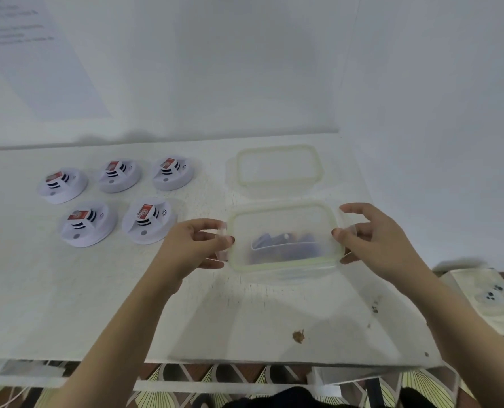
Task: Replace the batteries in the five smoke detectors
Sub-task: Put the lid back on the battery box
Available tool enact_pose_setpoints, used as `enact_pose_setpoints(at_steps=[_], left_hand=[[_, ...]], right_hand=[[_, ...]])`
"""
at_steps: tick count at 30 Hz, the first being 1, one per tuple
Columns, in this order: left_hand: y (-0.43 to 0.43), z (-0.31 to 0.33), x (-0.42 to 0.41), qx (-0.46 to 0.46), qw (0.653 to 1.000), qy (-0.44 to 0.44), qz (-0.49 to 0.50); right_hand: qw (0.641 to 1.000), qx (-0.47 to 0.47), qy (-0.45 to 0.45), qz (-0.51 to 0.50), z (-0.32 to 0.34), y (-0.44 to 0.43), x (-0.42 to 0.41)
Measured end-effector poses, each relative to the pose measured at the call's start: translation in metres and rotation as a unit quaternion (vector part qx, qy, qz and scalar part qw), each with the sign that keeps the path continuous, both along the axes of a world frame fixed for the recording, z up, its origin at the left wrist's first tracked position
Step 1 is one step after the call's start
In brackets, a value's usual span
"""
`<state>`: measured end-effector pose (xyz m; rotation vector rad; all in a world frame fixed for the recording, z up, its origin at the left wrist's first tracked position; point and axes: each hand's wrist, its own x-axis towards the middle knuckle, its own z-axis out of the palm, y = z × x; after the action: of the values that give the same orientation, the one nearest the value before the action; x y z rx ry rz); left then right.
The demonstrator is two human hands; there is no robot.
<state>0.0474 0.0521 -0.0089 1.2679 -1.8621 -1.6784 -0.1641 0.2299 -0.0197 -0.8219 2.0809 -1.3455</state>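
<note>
Prep stage: my left hand (192,245) and right hand (374,234) each pinch a side clip on the clear box (283,267). Next I'd pop both clips evenly and lift the lid.

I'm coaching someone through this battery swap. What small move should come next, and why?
Probably swing both side clips outward and lift the lid. The left hand and right hand pinch the clips of the clear rectangular plastic box, whose dark blue contents look lidded over; the five white round smoke detectors wait untouched.

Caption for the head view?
The left hand and right hand hold the clear container by its ends, five smoke detectors alongside.
</note>
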Motion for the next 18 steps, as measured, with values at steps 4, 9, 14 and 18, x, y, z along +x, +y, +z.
enact_pose_setpoints(at_steps=[4,9,14,18], left_hand=[[0.001,-0.006,-0.002,-0.004,1.0,0.009,0.009],[0.005,-0.01,-0.003,0.0,1.0,0.012,0.014],[0.003,-0.009,-0.004,0.005,1.0,0.015,0.026],[0.005,-0.012,-0.005,-0.031,0.999,0.012,0.02]], right_hand=[[0.999,-0.02,-0.045,-0.013,-0.002,0.003,0.001],[0.995,-0.03,-0.094,-0.009,-0.004,0.004,0.003],[0.992,-0.051,-0.111,0.003,-0.007,0.007,0.008],[0.994,-0.072,-0.08,-0.031,-0.011,0.004,0.01]])
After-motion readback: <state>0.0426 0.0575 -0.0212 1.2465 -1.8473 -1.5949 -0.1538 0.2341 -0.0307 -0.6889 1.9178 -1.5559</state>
